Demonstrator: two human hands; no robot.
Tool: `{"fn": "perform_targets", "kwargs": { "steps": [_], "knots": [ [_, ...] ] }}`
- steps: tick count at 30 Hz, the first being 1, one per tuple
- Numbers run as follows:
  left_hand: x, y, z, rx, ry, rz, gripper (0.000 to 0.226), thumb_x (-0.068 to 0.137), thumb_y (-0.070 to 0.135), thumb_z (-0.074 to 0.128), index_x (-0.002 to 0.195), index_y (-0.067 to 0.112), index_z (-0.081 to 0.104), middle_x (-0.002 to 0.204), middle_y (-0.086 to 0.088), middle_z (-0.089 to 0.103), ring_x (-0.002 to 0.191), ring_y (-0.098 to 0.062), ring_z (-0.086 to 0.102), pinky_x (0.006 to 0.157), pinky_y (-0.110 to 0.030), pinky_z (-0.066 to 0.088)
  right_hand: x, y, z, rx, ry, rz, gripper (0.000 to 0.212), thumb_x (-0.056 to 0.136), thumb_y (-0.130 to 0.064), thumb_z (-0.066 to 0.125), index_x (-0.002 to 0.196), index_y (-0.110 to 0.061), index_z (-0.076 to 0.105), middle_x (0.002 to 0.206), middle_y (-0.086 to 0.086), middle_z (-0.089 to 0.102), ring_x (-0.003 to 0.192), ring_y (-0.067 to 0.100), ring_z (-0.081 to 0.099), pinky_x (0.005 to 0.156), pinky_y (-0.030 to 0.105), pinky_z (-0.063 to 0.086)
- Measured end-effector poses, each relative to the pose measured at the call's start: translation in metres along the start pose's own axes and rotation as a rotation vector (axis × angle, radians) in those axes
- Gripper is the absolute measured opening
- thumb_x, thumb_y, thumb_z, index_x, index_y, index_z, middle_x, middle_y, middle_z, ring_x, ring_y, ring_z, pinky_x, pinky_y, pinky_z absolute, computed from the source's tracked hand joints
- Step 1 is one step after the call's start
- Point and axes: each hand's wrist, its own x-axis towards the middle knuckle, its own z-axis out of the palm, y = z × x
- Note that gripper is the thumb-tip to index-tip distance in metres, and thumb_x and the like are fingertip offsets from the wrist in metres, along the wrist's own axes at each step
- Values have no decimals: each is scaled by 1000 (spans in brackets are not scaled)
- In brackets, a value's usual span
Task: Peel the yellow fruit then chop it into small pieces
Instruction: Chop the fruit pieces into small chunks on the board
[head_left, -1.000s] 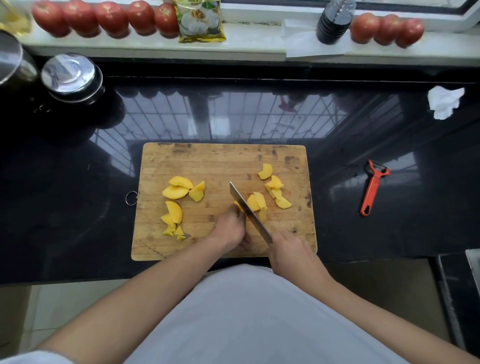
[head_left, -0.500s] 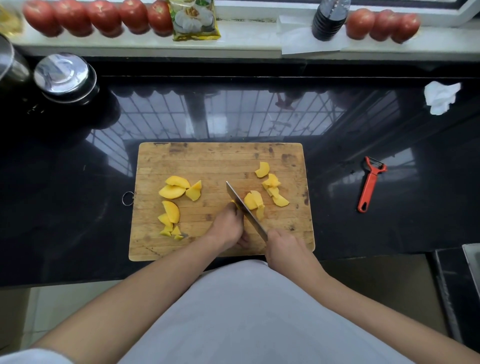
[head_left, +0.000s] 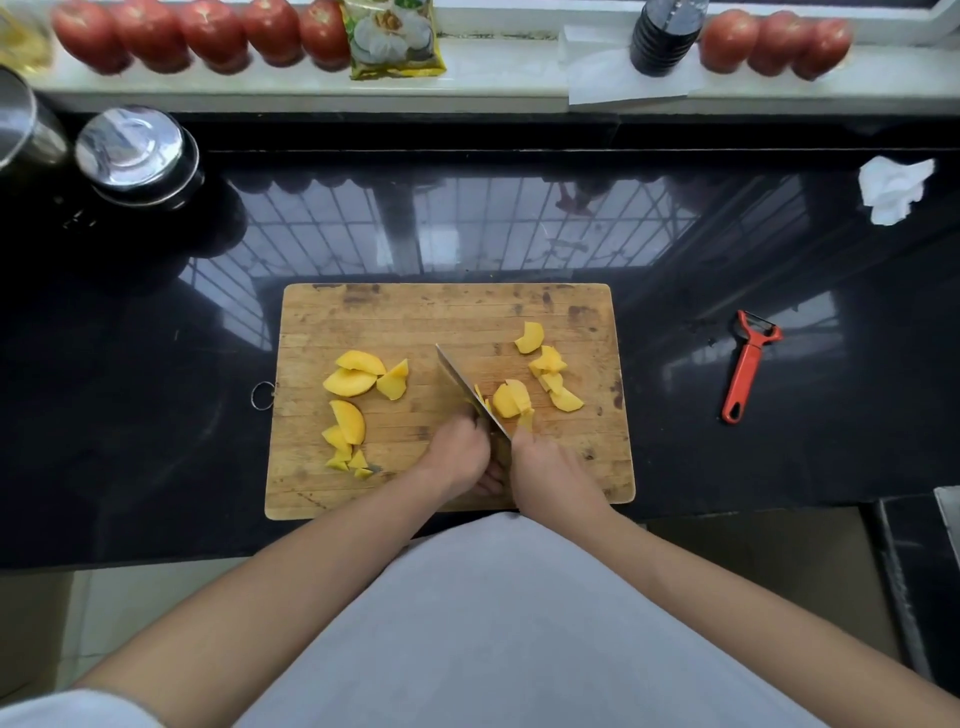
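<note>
A wooden cutting board (head_left: 447, 317) lies on the black counter. Peeled yellow fruit pieces lie on it in groups: slices at the left (head_left: 358, 379), small bits at the lower left (head_left: 345, 447), chunks at the right (head_left: 550, 374). My right hand (head_left: 545, 467) grips the handle of a knife (head_left: 462, 387), whose blade slants up-left across the board's middle. My left hand (head_left: 460, 454), fingers curled, holds a yellow fruit piece against the blade's left side; that piece is mostly hidden. Cut pieces (head_left: 511, 400) sit just right of the blade.
A red peeler (head_left: 745, 364) lies on the counter right of the board. A crumpled white tissue (head_left: 891, 189) is at the far right. Steel-lidded pots (head_left: 130, 150) stand at the back left. Tomatoes (head_left: 208, 34), a packet (head_left: 395, 36) and a dark bottle (head_left: 662, 36) line the windowsill.
My right hand and the knife have slid a little closer to my left hand, closing the gap between them. The fruit pieces on the board have stayed in place.
</note>
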Motion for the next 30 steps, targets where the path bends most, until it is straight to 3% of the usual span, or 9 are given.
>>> {"fn": "perform_targets", "kwargs": {
  "steps": [4,7,12,15,18,20,24,27,30],
  "knots": [
    [-2,3,-3,105,47,53,28,109,23,34,117,9,56,94,-17,72,66,-28,70,55,-30,59,17,-11,-5,54,48,-33,27,94,-26,66,103,-13,46,103,13,65,95,38,63,65,39,38],
    [-4,5,-2,134,75,50,26,110,20,34,114,7,56,86,-8,65,59,-14,57,42,-8,42,18,-7,-1,53,80,-30,28,92,-27,67,98,-16,42,98,11,64,89,37,62,64,39,36],
    [-3,4,1,74,40,-18,23,110,33,36,109,15,49,83,-19,75,58,-28,74,49,-33,58,14,26,0,135,185,75,7,103,-20,46,100,-18,52,86,4,59,78,27,60,70,45,56],
    [6,6,-5,52,141,0,18,107,25,40,100,14,52,80,-16,73,59,-29,72,62,-45,64,14,40,-11,123,185,53,10,105,-24,45,99,-19,52,86,4,58,77,24,58,68,43,56],
    [15,10,-11,-142,214,-71,21,106,12,42,101,6,62,80,-14,70,66,-27,68,79,-52,64,9,51,-25,151,220,9,14,105,-30,45,95,-23,50,81,0,58,72,19,57,58,36,49],
    [20,14,-9,-258,226,-121,23,104,5,39,104,4,61,82,-14,71,70,-26,67,80,-47,62,3,58,-33,131,259,-48,17,104,-30,45,88,-25,48,75,-2,57,66,18,56,53,35,46],
    [22,26,-4,-440,68,-120,31,105,-3,31,114,-3,61,90,-14,71,69,-16,72,59,-25,61,-4,75,-36,-64,480,-242,19,92,-21,50,80,-25,36,65,-6,44,50,23,40,46,37,40],
    [13,28,-27,-548,-90,-158,41,100,-12,27,127,-6,58,116,-20,72,100,-22,75,79,-30,65,-2,95,-32,-261,518,-373,7,91,-18,63,98,-19,62,83,-4,61,48,19,49,43,32,46],
    [6,19,-70,-590,30,-181,43,98,-14,25,128,-8,56,118,-22,71,105,-30,72,85,-36,64,1,117,-28,-382,561,-485,40,86,-12,74,126,-13,66,109,2,67,62,19,63,48,33,54]
  ]
}}
